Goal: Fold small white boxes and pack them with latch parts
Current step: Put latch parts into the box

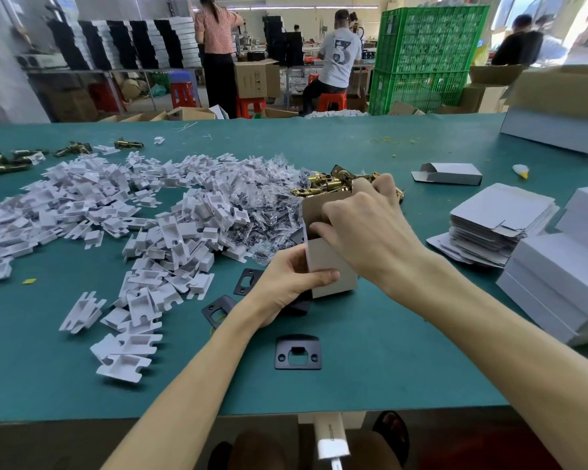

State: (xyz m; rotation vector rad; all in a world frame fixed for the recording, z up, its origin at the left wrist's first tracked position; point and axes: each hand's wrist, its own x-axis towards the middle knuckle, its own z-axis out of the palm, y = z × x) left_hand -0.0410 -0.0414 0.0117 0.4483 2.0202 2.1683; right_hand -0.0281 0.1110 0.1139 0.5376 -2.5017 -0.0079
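Note:
A small white box (331, 266) stands upright on the green table (370, 368), its brown inside showing at the open top. My left hand (286, 286) grips its lower left side, thumb across the front. My right hand (364, 218) reaches over the open top with curled fingers on the flaps; whether it holds a part is hidden. Brass latches (323, 184) lie just behind the box. A black strike plate (297, 352) lies in front, and two more black plates (218, 308) lie left of my left hand.
A wide heap of white plastic inserts (116, 212) and bagged screws (269, 205) fills the left and middle. Flat box blanks (489, 225) and stacked white boxes (557, 283) sit right; one folded box (448, 174) lies behind. More brass latches (11, 161) far left. People work beyond.

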